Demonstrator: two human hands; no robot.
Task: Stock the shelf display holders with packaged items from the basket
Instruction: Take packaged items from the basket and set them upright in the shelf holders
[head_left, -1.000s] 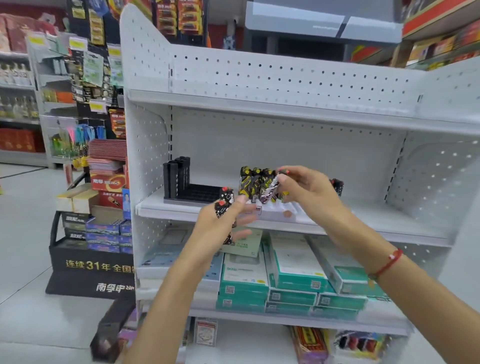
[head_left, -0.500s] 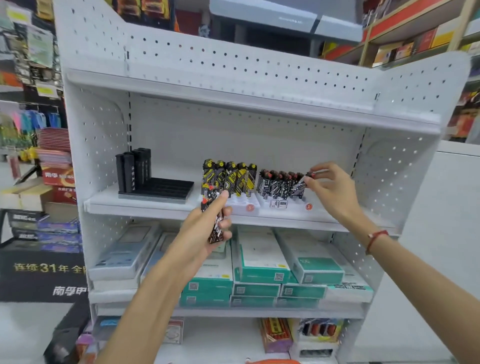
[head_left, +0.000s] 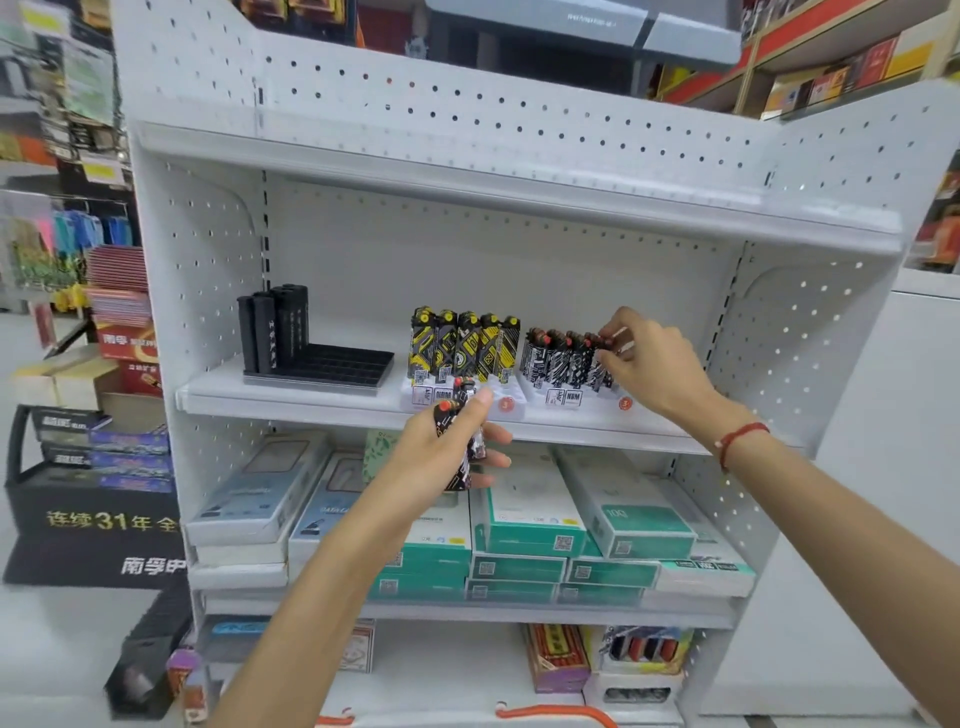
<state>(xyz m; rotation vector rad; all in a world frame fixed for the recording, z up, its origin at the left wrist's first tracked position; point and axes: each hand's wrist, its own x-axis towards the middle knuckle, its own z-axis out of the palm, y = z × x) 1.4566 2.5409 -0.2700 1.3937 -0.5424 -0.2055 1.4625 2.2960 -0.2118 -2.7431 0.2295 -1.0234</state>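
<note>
While gripped, slim patterned lighters (head_left: 462, 441).

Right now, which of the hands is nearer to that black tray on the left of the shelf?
The left. The left hand grips patterned packs below and right of the black tray, in front of the shelf edge. The right hand is farther right, at the black-and-white packs.

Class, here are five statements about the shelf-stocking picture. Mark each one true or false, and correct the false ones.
1. The left hand grips black patterned lighters with red tops. True.
2. The right hand rests on the green boxes. False: it is at the black-and-white lighter row.
3. The black tray is full. False: only its left end holds black lighters.
4. The yellow-and-black lighters stand upright. True.
5. The right wrist wears a red string. True.
</note>
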